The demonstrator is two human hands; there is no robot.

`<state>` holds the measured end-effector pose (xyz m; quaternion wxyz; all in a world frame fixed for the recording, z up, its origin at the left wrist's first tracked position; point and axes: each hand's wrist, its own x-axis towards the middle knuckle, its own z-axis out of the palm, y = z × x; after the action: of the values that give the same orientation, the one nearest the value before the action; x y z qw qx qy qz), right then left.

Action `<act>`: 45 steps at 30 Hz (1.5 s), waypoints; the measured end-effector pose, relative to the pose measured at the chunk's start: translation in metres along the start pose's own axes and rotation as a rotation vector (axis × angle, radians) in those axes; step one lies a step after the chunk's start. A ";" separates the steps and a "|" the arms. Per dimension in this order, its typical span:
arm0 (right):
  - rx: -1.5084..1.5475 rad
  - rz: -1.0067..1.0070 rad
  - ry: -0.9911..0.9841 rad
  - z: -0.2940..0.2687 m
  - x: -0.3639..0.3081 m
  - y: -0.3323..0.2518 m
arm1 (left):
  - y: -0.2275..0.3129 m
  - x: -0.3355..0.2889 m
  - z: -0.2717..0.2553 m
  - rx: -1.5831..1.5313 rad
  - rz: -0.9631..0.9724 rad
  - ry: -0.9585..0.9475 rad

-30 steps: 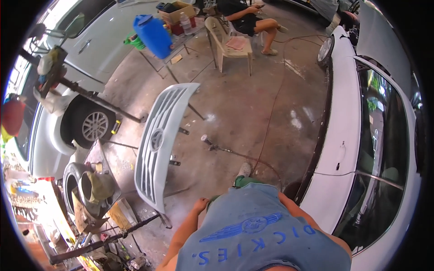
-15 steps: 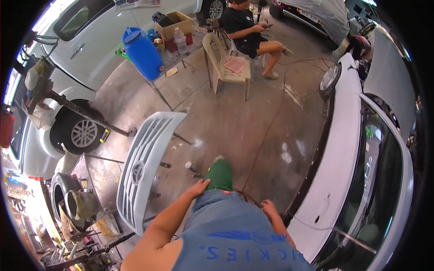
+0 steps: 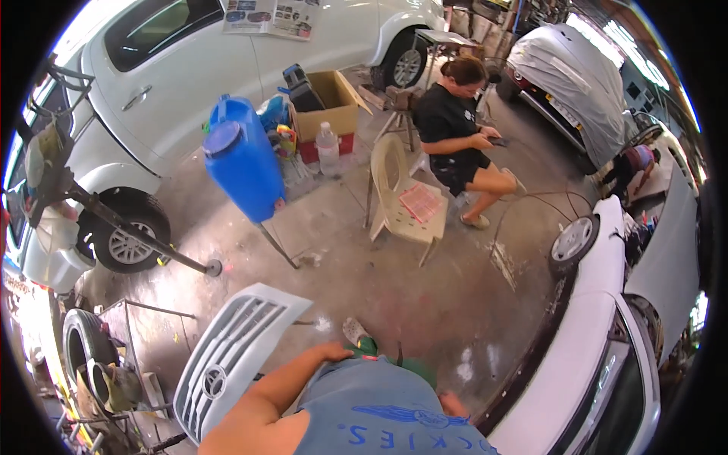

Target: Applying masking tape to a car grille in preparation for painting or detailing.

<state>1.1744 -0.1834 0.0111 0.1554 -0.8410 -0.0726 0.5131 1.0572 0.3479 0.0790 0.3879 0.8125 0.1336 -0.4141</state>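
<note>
My left hand (image 3: 332, 352) rests by the hem of my blue shirt (image 3: 364, 394), against my green shorts (image 3: 419, 369). Its fingers are too blurred and tucked in to read. Low beside my right hip hangs my right hand (image 3: 453, 404), smeared and partly hidden by the shirt. I can make out nothing held in either one. Nearest my left arm is a pale grey car grille (image 3: 241, 334) with slats and a round emblem, standing tilted on a support that is mostly hidden. My shoe (image 3: 354, 331) shows on the concrete floor.
Ahead are a blue plastic drum (image 3: 241, 163), a cardboard box (image 3: 324, 114), a clear bottle (image 3: 327, 148) and a beige chair (image 3: 409, 208). A seated person (image 3: 449, 125) holds a phone. A white car body (image 3: 557, 341) flanks my right; a white vehicle (image 3: 174, 83), tyre (image 3: 83, 345) and metal stand (image 3: 136, 231) are left.
My view has tilted up and shifted, so the grille sits lower and more of the far shop shows. One foot has come forward. Both hands remain beside my body.
</note>
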 end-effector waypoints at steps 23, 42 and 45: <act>0.447 -0.967 0.141 -0.452 0.181 -0.817 | -0.039 0.037 -0.048 -0.874 -0.334 0.472; -0.146 -1.240 -0.390 -0.419 0.230 -1.159 | 0.103 -0.004 -0.527 -0.742 -0.220 1.619; -0.058 -1.077 -0.442 -0.432 0.232 -1.155 | 0.102 -0.009 -0.529 -0.821 -0.201 1.653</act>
<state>1.7077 0.8879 0.3882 0.3527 -0.5622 -0.5349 0.5230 1.4081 0.6733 0.3274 0.3887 0.6332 0.5737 0.3447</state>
